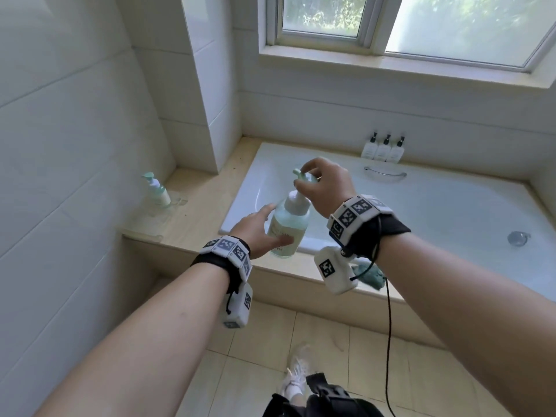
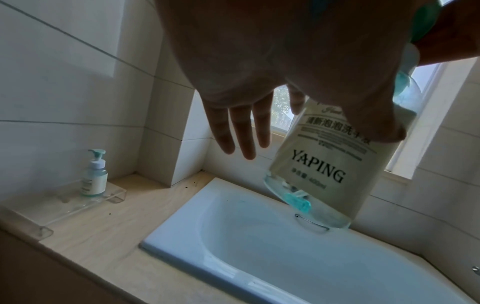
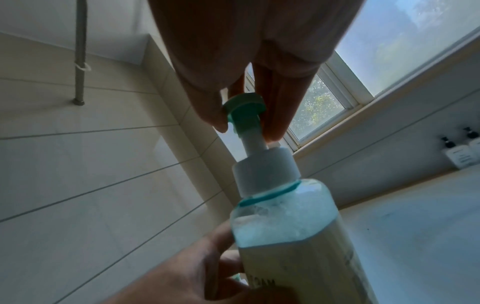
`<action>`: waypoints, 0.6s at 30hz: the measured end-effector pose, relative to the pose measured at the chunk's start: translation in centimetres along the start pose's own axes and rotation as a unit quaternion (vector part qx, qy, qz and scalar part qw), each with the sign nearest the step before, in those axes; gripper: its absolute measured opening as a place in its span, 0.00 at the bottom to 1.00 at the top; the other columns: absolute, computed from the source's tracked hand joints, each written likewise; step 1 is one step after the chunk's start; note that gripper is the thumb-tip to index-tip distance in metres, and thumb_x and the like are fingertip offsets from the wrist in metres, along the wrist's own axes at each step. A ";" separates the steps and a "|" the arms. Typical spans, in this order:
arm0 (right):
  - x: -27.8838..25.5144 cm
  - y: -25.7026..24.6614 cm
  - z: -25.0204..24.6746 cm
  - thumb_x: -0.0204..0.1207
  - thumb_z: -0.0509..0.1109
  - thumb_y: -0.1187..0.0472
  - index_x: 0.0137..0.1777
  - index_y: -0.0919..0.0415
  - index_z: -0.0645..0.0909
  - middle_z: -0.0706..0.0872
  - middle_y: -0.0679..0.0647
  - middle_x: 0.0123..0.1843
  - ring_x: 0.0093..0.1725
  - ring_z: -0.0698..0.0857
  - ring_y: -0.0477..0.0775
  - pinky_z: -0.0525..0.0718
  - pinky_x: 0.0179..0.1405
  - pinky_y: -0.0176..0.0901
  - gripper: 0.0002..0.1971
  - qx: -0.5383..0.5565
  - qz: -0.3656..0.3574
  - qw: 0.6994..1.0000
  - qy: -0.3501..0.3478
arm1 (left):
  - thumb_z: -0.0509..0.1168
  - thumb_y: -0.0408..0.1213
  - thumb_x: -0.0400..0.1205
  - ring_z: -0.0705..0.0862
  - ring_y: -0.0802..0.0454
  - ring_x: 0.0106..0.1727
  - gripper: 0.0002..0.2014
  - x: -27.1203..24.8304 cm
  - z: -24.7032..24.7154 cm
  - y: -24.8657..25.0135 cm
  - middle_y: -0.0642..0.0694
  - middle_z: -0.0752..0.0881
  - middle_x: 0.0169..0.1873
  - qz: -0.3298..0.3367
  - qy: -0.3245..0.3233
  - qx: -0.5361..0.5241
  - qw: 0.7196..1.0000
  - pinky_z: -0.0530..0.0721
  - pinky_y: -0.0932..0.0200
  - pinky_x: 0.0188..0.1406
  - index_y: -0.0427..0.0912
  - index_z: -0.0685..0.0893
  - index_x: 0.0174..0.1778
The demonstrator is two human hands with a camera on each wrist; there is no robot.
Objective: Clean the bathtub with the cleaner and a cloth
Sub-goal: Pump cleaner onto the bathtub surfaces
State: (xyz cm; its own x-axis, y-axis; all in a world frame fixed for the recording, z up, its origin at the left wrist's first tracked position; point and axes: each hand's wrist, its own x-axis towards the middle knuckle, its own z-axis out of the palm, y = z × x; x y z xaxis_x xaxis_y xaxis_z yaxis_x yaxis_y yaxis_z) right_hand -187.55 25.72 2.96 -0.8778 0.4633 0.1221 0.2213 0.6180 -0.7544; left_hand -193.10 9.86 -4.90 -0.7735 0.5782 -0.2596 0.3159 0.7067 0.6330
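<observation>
Head view shows the cleaner bottle [image 1: 288, 227] held above the bathtub [image 1: 421, 212] edge. Right hand [image 1: 326, 186] pinches its green pump top; left hand [image 1: 258, 230] has straight fingers beside its body (thumb on the label). One more pump bottle [image 1: 156, 189] stands left, and three small bottles [image 1: 382, 149] stand behind.

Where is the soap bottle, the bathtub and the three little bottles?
soap bottle [image 1: 287, 227]: head view, on its label.
bathtub [image 1: 436, 206]: head view, on its bare inner wall.
three little bottles [image 1: 382, 150]: head view, on the middle one's body.
</observation>
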 end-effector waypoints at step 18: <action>28.8 0.6 8.5 0.68 0.75 0.57 0.43 0.50 0.80 0.88 0.54 0.43 0.40 0.88 0.56 0.88 0.44 0.58 0.07 0.148 0.051 0.988 -0.001 | 0.48 0.64 0.84 0.79 0.49 0.60 0.27 24.5 -9.0 -3.4 0.54 0.78 0.59 -0.033 0.048 -0.211 0.976 0.79 0.47 0.59 0.58 0.66 0.78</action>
State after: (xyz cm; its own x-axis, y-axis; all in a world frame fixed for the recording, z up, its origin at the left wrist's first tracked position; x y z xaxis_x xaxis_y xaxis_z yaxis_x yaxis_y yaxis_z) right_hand -216.38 34.01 0.56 -0.8579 0.5126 0.0352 0.1745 0.3551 -0.9184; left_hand -218.03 17.98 -6.84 -0.8389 0.4815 -0.2539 0.0240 0.4986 0.8665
